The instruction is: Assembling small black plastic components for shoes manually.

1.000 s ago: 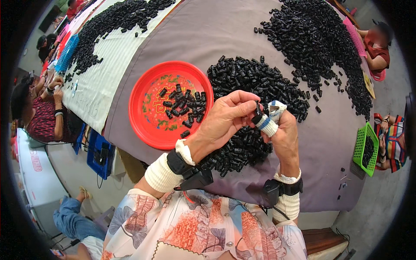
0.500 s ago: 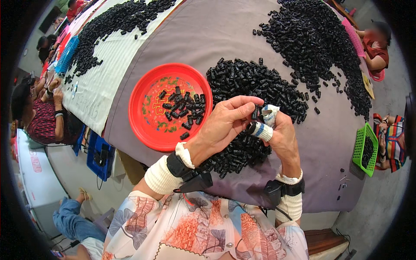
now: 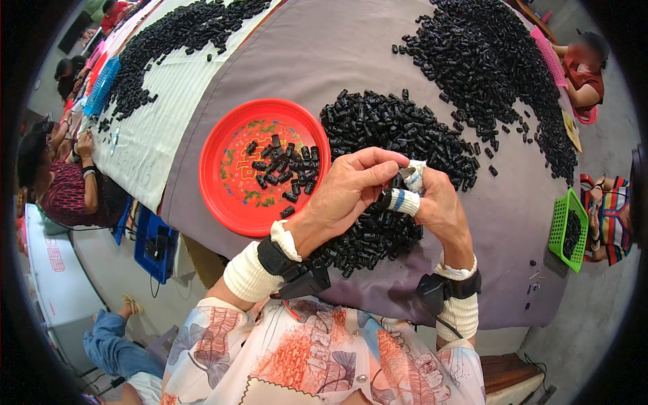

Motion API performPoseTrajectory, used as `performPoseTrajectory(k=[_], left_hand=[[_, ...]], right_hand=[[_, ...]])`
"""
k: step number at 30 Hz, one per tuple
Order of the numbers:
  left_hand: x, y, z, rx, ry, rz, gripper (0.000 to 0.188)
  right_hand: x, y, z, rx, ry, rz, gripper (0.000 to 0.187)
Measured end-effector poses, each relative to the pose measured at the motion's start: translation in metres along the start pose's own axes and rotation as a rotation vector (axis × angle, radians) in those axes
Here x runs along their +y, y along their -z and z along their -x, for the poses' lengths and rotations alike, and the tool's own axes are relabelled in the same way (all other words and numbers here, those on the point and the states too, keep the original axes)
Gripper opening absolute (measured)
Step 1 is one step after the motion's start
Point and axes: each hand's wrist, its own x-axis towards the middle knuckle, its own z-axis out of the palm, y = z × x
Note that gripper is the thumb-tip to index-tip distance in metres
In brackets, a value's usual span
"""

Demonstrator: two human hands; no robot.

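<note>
Over the near edge of a heap of small black cylindrical plastic parts (image 3: 398,121), my two hands meet. My left hand (image 3: 351,185) is closed in a pinch, thumb against forefinger, at one small black plastic part (image 3: 395,181), mostly hidden by the fingers. My right hand (image 3: 440,202) is closed on the same part from the other side. White finger covers with blue stripes (image 3: 405,201) wrap its thumb and a finger. Just left of my left hand, a round red tray (image 3: 223,196) with a printed pattern holds several loose black parts (image 3: 287,165).
Larger heaps of black parts lie at the far right (image 3: 486,67) and on the white cloth (image 3: 169,115) at left. A green basket (image 3: 567,233) stands at the right edge, a blue bin (image 3: 155,243) below the table's left side. Other people sit around the table.
My right hand has turned slightly and its wrist has swung a little right. The black part between my hands is now more covered by the fingers. My left hand has barely moved.
</note>
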Motion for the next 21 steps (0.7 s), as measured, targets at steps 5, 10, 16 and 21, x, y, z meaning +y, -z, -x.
performPoseTrajectory(k=[5,10,16,21], left_hand=[[-0.001,0.002,-0.001,0.005,0.007,0.001,0.019],[-0.003,0.005,-0.002,0.010,0.016,-0.005,0.019],[-0.004,0.004,-0.003,-0.003,0.008,-0.033,0.019],[-0.003,0.003,-0.003,0.011,0.022,0.028,0.018]], right_hand=[[-0.002,-0.002,0.000,-0.014,0.003,-0.025,0.036],[0.002,-0.003,-0.001,-0.034,-0.001,-0.029,0.032],[0.009,-0.005,-0.002,-0.010,0.092,-0.018,0.031],[0.010,-0.008,-0.001,0.036,0.104,-0.061,0.035]])
